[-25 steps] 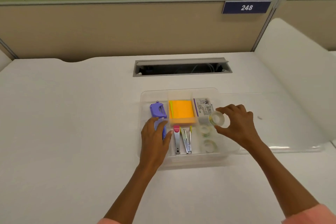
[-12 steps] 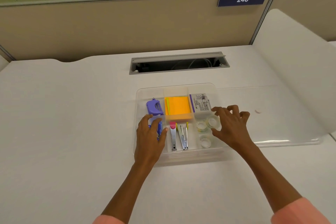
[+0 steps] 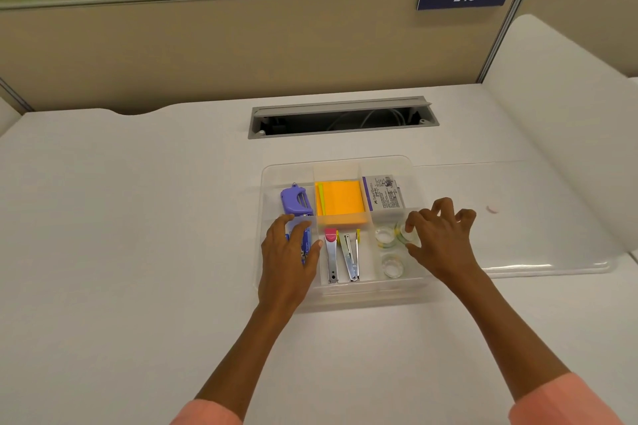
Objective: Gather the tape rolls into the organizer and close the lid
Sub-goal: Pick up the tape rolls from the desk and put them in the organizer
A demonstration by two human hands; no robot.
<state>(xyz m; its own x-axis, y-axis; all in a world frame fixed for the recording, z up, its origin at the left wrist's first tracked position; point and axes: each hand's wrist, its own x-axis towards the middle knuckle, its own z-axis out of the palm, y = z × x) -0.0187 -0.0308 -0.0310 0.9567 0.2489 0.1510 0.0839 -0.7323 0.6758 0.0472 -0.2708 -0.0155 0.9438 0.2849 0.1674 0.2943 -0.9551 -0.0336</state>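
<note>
A second before, the right hand (image 3: 443,245) had held a clear tape roll pinched in the air above the organizer (image 3: 411,290); now that third tape roll (image 3: 403,230) was down in the front right compartment, tilted against the wall, with the thumb and forefinger curled loosely on either side of it; whether they were gripping it or had just let go, I could not tell; the other fingers were spread. 2 more tape rolls, the second tape roll (image 3: 385,238) and the first tape roll (image 3: 393,265), lay flat beside it, hollow cores facing up, so their axes stood upright; being round, they pointed nowhere. No roll was left on the desk (image 3: 138,235), so the gathering looked finished, I judged, with only the closing to do. The lid (image 3: 538,217) lay flat to the right of the organizer, its long side running left to right, touching the organizer's right edge. The left hand (image 3: 288,252) rested flat, fingers together, over the blue stapler (image 3: 306,244), steadying the box.
</note>
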